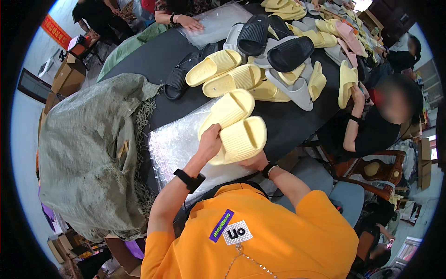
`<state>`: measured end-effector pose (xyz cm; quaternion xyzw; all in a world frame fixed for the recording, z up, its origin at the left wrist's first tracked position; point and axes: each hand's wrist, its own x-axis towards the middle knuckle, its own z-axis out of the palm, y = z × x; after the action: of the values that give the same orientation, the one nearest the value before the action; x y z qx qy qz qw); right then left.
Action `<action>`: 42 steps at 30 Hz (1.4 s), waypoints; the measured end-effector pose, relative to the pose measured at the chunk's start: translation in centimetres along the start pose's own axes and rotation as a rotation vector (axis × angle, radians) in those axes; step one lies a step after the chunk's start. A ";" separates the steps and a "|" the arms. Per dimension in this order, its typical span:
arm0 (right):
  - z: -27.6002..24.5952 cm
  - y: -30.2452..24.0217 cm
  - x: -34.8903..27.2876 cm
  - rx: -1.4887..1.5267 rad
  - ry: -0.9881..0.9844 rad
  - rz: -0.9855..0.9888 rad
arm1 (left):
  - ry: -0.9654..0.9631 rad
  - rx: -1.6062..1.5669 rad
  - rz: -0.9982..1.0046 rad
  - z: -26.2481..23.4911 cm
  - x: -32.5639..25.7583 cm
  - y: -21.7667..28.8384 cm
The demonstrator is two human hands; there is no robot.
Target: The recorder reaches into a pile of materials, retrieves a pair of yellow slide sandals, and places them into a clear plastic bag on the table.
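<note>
A pair of pale yellow slide sandals is held up above the near edge of the black-covered table, side by side. My left hand is closed on their left side, fingers pressed to the ribbed straps. Against the near end of the right slide is my right hand; its fingers are mostly hidden behind the sandal, and it grips from below. Beneath the pair lies a stack of clear plastic bags. Just beyond, a pile holds yellow slides, black slides and grey slides.
A grey-green woven sack bulges along the table's left side. Across the table, another person's hand rests on clear plastic sheets. To the right, a seated person holds a yellow slide. A wooden chair stands there.
</note>
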<state>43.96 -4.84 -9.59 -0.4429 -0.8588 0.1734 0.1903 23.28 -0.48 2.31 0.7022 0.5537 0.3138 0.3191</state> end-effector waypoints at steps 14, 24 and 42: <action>-1.5 -1.4 0.6 -0.203 -0.105 0.078 | -0.251 -0.193 -0.106 3.8 2.5 -0.4; -1.6 -1.6 1.2 -0.145 -0.115 0.055 | -0.233 -0.026 -0.282 2.1 -2.3 -5.9; -1.0 -1.5 1.4 -0.253 -0.153 0.016 | 0.886 0.013 -0.599 -15.0 -22.4 -15.3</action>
<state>42.66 -4.37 -7.77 -0.4555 -0.8823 0.0988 0.0656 -1.71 -18.04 -2.85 0.3159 0.8135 0.4718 0.1259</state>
